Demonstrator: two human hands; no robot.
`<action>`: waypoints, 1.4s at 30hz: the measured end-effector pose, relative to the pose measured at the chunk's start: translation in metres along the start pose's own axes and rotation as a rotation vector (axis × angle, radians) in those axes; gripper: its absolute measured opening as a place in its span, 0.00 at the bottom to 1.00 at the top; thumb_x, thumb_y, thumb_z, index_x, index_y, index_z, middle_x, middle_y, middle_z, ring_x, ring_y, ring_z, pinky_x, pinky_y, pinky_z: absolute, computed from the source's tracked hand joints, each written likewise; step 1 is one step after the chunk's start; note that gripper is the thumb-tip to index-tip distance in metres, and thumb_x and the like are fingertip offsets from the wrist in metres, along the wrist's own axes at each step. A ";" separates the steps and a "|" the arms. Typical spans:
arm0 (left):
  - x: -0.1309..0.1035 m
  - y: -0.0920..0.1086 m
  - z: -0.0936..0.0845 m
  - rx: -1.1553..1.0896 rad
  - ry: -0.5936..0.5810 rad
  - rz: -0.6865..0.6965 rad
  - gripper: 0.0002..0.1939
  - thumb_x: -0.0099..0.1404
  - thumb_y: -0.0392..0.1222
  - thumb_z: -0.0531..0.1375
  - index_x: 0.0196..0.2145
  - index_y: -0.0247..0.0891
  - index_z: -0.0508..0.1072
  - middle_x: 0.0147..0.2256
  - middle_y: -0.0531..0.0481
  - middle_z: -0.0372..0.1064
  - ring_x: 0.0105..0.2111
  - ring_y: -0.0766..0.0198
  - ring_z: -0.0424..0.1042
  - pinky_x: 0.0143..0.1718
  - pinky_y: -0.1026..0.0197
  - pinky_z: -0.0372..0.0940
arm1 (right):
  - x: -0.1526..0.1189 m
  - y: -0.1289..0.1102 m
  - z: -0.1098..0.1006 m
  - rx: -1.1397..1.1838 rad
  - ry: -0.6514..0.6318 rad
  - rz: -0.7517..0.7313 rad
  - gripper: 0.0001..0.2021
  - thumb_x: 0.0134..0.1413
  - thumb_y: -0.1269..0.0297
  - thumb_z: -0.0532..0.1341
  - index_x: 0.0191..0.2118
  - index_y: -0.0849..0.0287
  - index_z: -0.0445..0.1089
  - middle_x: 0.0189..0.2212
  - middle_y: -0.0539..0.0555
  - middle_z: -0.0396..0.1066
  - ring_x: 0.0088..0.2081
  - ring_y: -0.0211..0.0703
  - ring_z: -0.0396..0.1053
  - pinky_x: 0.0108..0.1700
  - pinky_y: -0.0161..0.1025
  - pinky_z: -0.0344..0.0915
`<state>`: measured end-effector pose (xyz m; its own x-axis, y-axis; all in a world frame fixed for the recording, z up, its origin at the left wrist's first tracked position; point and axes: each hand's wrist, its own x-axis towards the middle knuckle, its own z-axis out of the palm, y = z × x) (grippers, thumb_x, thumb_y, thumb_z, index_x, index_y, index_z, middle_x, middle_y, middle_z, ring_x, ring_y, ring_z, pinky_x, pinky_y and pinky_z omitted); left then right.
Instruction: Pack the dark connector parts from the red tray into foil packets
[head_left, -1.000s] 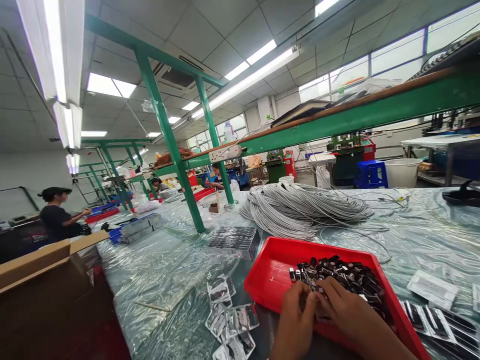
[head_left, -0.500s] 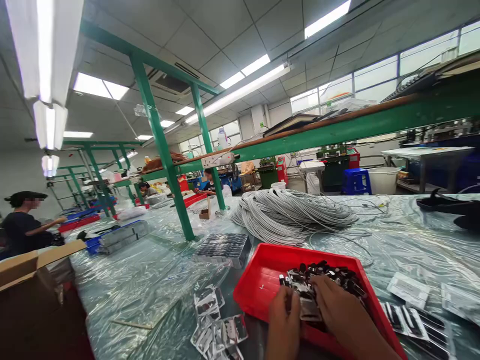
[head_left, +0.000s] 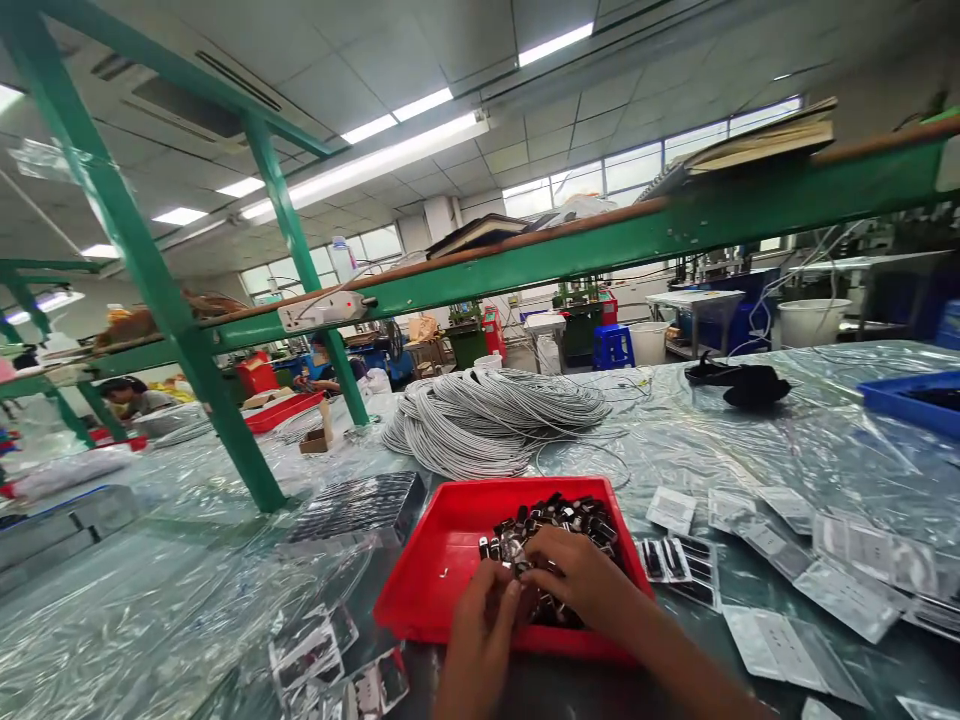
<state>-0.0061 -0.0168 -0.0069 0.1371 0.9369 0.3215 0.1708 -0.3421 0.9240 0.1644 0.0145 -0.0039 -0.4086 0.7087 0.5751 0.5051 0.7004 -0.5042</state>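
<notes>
A red plastic tray (head_left: pixel 427 560) stands on the plastic-covered table, with a heap of small black-and-silver parts (head_left: pixel 570 515) in its right half. Over the tray's front part, my left hand (head_left: pixel 484 610) has thumb and fingers pinched together. My right hand (head_left: pixel 574 570) reaches across the heap from the right, fingers curled and close to the left fingertips. Something small and shiny shows between the two hands, but the fingers hide what it is. Clear packets with dark parts (head_left: pixel 375 685) lie left of the tray, and a packet of black parts (head_left: pixel 679 565) lies to its right.
Behind the tray lies a big coil of grey cable (head_left: pixel 480 420), with a clear box of stacked dark packets (head_left: pixel 360 505) to its left. Several labelled bags (head_left: pixel 776 640), a black strap-like item (head_left: pixel 750 382) and a blue tray (head_left: pixel 907 400) are on the right. A green post (head_left: pixel 187 360) rises from the table.
The view has turned right, bringing the blue tray and more bags into sight. The clear packet seen at my fingers is no longer plain there; my hands have drawn closer together.
</notes>
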 end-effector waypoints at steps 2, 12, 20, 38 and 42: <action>0.001 -0.004 -0.001 0.030 0.004 -0.012 0.18 0.63 0.58 0.58 0.32 0.40 0.70 0.30 0.50 0.71 0.32 0.58 0.71 0.36 0.59 0.67 | 0.000 0.006 -0.001 -0.041 0.030 -0.029 0.05 0.61 0.68 0.59 0.39 0.59 0.72 0.35 0.54 0.74 0.36 0.44 0.72 0.41 0.38 0.66; 0.006 -0.014 -0.008 -0.160 0.182 -0.200 0.23 0.59 0.63 0.60 0.36 0.39 0.70 0.28 0.53 0.71 0.24 0.62 0.70 0.29 0.61 0.65 | 0.003 -0.002 -0.011 -0.201 0.267 0.379 0.17 0.59 0.60 0.57 0.50 0.63 0.70 0.48 0.65 0.71 0.49 0.56 0.69 0.48 0.46 0.65; 0.007 -0.016 -0.006 -0.285 0.001 -0.254 0.21 0.60 0.61 0.61 0.34 0.37 0.72 0.24 0.55 0.70 0.23 0.63 0.70 0.31 0.61 0.65 | 0.008 -0.018 -0.004 0.370 0.062 0.446 0.12 0.59 0.56 0.58 0.29 0.59 0.68 0.22 0.47 0.66 0.24 0.38 0.64 0.26 0.34 0.58; -0.002 -0.005 -0.004 -0.327 0.160 -0.187 0.21 0.60 0.58 0.63 0.40 0.38 0.74 0.25 0.52 0.72 0.23 0.64 0.69 0.28 0.63 0.65 | 0.008 -0.036 0.036 1.103 0.234 0.587 0.24 0.50 0.40 0.62 0.30 0.61 0.69 0.17 0.47 0.66 0.17 0.37 0.65 0.20 0.33 0.63; 0.001 -0.001 -0.009 -0.230 0.054 -0.163 0.21 0.62 0.58 0.61 0.42 0.37 0.73 0.28 0.51 0.74 0.24 0.61 0.72 0.30 0.60 0.68 | 0.008 -0.034 0.042 1.026 0.286 0.548 0.25 0.52 0.39 0.61 0.33 0.60 0.68 0.18 0.48 0.68 0.18 0.40 0.68 0.22 0.37 0.68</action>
<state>-0.0153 -0.0146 -0.0056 0.0724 0.9829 0.1695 -0.0408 -0.1668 0.9851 0.1125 -0.0002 -0.0094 -0.0789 0.9805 0.1802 -0.3361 0.1441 -0.9307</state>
